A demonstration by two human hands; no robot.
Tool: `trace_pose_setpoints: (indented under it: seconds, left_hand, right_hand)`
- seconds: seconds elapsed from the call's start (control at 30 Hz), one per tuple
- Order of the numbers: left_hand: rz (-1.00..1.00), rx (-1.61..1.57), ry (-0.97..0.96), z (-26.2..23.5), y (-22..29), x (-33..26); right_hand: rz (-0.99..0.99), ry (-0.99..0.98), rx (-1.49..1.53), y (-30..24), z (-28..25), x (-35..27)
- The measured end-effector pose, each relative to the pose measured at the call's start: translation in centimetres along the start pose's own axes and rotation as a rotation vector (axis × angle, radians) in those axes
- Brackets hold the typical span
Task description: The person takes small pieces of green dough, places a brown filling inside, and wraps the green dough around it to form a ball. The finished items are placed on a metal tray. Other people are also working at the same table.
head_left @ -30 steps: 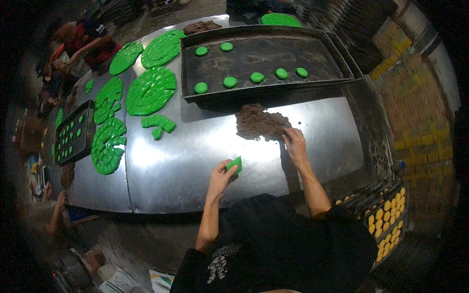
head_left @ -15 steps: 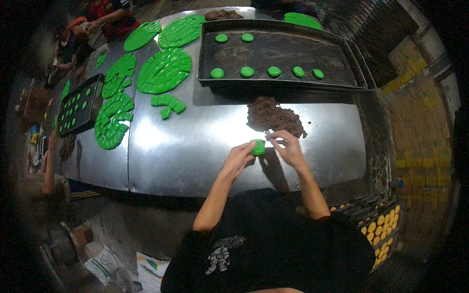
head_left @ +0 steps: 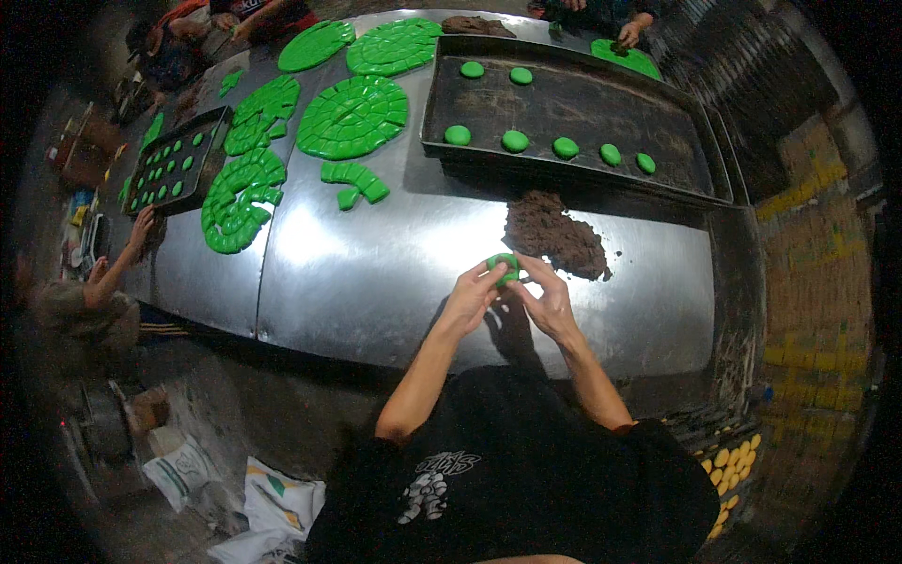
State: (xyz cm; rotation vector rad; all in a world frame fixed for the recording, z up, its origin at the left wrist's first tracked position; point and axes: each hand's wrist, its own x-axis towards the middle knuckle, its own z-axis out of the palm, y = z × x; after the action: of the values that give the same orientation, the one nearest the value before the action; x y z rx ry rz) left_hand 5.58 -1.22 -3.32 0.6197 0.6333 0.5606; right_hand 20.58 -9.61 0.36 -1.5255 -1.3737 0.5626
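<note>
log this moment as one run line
left hand: holding green dough piece | right hand: gripping same piece | table: brown heap just beyond hands | black tray: green rounds

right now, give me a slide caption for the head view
Left hand and right hand hold green dough near a brown heap on a metal table.

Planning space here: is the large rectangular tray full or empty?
Partly filled: the large rectangular tray holds seven green dough rounds, with much of its dark bottom bare.
</note>
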Motion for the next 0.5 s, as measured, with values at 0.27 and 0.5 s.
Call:
trace_pose_setpoints:
  seconds: [0.27, 0.5]
  left_hand:
    - [0.57, 1.071, -0.102, -0.1, -0.3, -0.3]
    - [0.101, 0.038, -0.099, -1.0, 1.2, -3.6]
  right_hand:
    - [-0.029, -0.02, -0.077, -1.7, -0.4, 1.6]
    - [-0.063, -0.198, 0.079, -4.2, 0.0, 1.4]
